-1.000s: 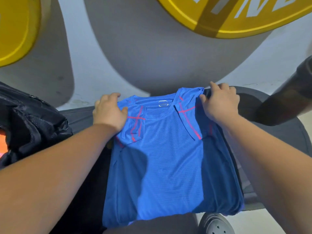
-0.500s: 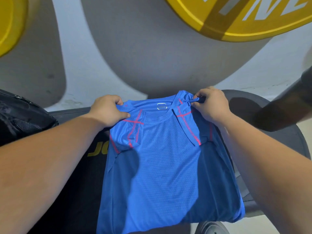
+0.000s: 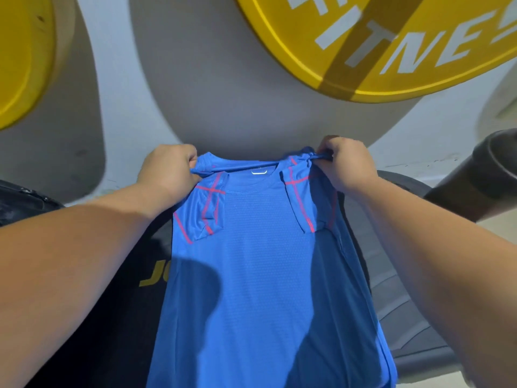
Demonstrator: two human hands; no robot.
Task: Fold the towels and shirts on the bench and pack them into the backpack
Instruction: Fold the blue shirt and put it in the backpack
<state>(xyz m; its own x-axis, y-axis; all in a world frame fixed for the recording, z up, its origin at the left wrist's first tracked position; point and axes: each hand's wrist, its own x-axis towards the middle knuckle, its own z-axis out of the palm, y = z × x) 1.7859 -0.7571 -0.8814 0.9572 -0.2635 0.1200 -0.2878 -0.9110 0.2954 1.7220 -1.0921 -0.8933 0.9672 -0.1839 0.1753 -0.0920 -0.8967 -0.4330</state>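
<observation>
At bench (image 3: 397,303) far edge, left hand (image 3: 167,172) and right hand (image 3: 347,163) are pinching blue shirt (image 3: 260,261) by its shoulders; probably light, limp, slippery.

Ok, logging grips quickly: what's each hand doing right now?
Left hand: closed, gripping the blue shirt at one shoulder.
Right hand: closed, gripping the other shoulder.

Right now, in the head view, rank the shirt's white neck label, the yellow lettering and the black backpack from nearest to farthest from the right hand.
1. white neck label, at the collar just left of the right hand.
2. yellow lettering, lower left, beside the blue shirt.
3. black backpack, at the far left edge.
</observation>
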